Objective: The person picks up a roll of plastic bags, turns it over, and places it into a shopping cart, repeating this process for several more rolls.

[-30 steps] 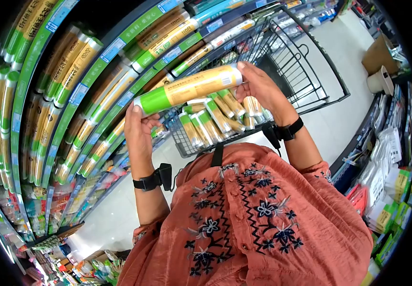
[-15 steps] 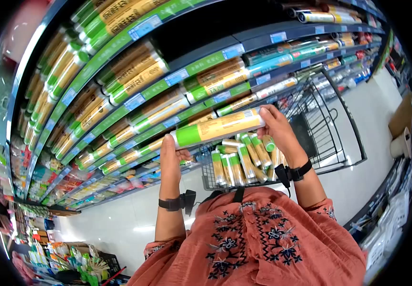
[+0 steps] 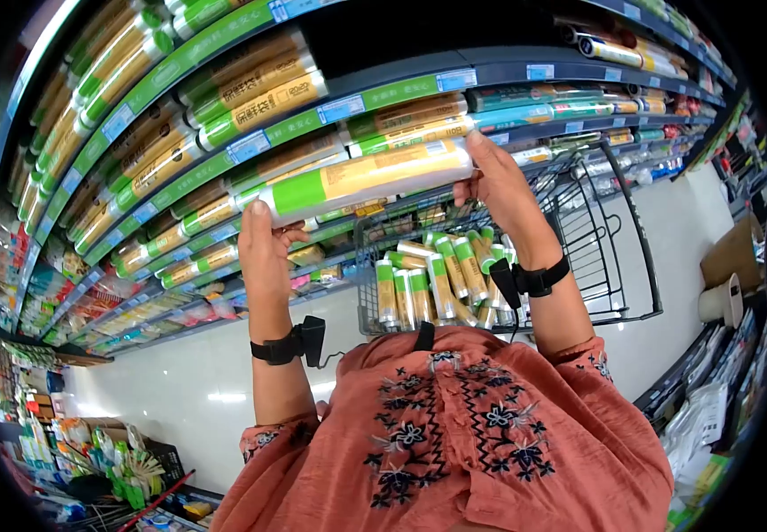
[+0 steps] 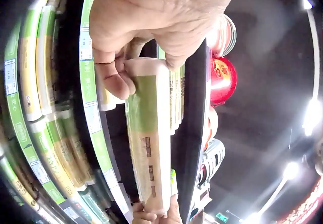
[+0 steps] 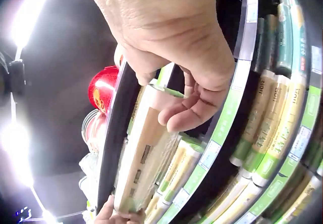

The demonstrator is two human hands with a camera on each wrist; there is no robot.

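A long clear-wrapped roll [image 3: 366,182] with a green and tan label is held level by its two ends, in front of the shelves. My left hand [image 3: 264,253] pinches its green end, thumb on top and fingers curled below. At the other end my right hand [image 3: 499,191] grips with thumb and fingers. In the left wrist view, the left hand [image 4: 156,22] holds the near end of the roll [image 4: 149,133]. The right wrist view shows the right hand [image 5: 166,42] curled round its own end of the roll [image 5: 144,153].
Below the roll, a black wire shopping cart [image 3: 367,297] holds several similar rolls [image 3: 441,279]. Tiered shelves with green price rails [image 3: 339,111] carry more rolls [image 3: 259,111]. Boxes and a bin [image 3: 720,300] stand at right; red round containers [image 4: 222,80] are on an upper shelf.
The head view has turned, bringing more of the shelves into sight. Both hands have kept hold of the roll and lifted it away from the cart, towards the shelves.
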